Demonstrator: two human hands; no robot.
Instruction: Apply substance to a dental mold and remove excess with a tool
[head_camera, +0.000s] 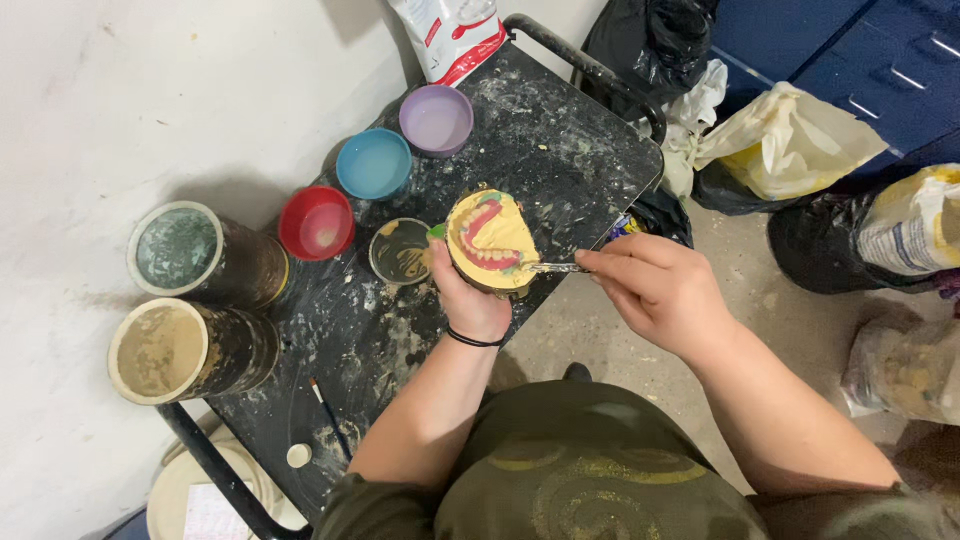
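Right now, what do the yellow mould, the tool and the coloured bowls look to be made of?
Yellow mould in the left hand: likely plaster or dental stone, matte and chalky, with pink gum and white teeth set in it.
Tool in the right hand: thin, shiny, probably metal.
Red bowl, blue bowl, purple bowl: smooth, soft sheen, likely rubber or plastic.

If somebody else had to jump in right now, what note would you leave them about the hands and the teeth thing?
Left hand: holds the yellow dental cast with the pink denture arch up, over the dark spattered cart top.
Right hand: pinches a thin metal tool, tip at the cast's right edge.
Nearby: small dish with yellow residue beside the cast; red bowl, blue bowl and purple bowl in a row; a brush lies on the cart.
Done: the arch sits in the cast.
Left: work at the edge looks under way; I cannot tell how far along.
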